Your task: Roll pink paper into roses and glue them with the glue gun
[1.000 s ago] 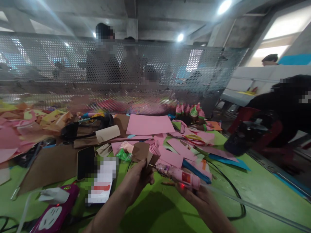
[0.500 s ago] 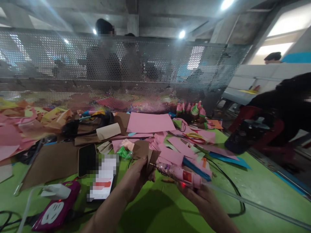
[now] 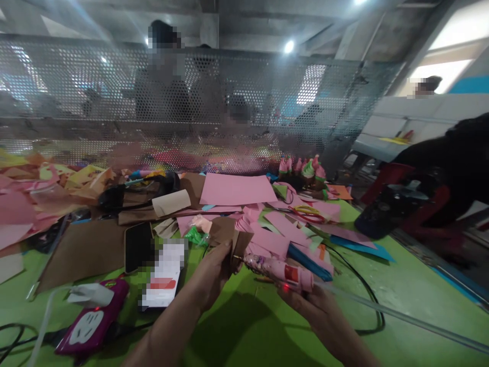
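Observation:
My left hand [image 3: 216, 272] pinches a folded brown piece of foam or paper [image 3: 240, 243]. My right hand [image 3: 311, 306] is wrapped round a pink glue gun [image 3: 282, 270] with a small red light lit. The gun's metal tip reaches the brown piece at its lower part; whether glue is coming out cannot be seen. From the gun's back end, a long clear glue stick [image 3: 401, 318] runs off to the right. Just behind the brown piece lies a pink ruffled swirl [image 3: 244, 220]. A crumpled bit of green plastic [image 3: 196, 236] is left of it.
On the green table [image 3: 237, 336] are a lit phone [image 3: 166, 275], a dark phone [image 3: 138, 248] and a purple power strip [image 3: 93, 321]. Pink sheets [image 3: 237, 188], scissors [image 3: 307, 211] and finished-looking cones [image 3: 308, 169] lie farther back. A perforated metal screen [image 3: 244, 137] stands behind; a dark bottle [image 3: 389, 209] is right.
The glue gun has shifted slightly left, its tip closer against the brown piece. Both hands keep their hold, and the view has tilted a little.

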`<state>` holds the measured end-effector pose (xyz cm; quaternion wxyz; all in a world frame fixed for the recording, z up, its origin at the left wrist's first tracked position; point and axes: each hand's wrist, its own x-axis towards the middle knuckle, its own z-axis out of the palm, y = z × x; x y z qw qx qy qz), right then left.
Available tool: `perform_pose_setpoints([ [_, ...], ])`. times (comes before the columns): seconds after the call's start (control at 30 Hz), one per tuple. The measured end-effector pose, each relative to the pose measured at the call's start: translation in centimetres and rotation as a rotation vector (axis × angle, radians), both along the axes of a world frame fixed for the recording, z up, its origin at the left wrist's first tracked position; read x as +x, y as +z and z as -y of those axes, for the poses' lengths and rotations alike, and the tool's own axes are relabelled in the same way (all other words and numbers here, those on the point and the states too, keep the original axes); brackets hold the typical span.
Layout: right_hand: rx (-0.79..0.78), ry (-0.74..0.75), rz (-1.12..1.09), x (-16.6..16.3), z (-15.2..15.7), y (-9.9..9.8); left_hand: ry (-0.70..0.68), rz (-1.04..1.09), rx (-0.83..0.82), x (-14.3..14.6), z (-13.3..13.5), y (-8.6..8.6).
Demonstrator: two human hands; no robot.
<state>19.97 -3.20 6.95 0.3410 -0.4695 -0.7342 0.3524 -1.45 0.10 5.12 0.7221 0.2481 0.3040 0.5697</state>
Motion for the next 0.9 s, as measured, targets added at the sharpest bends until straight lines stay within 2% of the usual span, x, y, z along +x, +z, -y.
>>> perform_pose_setpoints([
  [0.27, 0.0, 0.003, -0.001, 0.3, 0.13, -0.37, -0.009, 0.039, -0.008, 0.01, -0.28, -0.42],
  [0.7, -0.018, 0.034, 0.035, 0.27, 0.38, 0.24, -0.028, 0.017, 0.001, 0.01, -0.51, -0.54],
  [0.9, 0.011, -0.017, 0.001, 0.15, 0.1, 0.16, -0.047, 0.043, 0.056, -0.18, 0.0, -0.53],
])
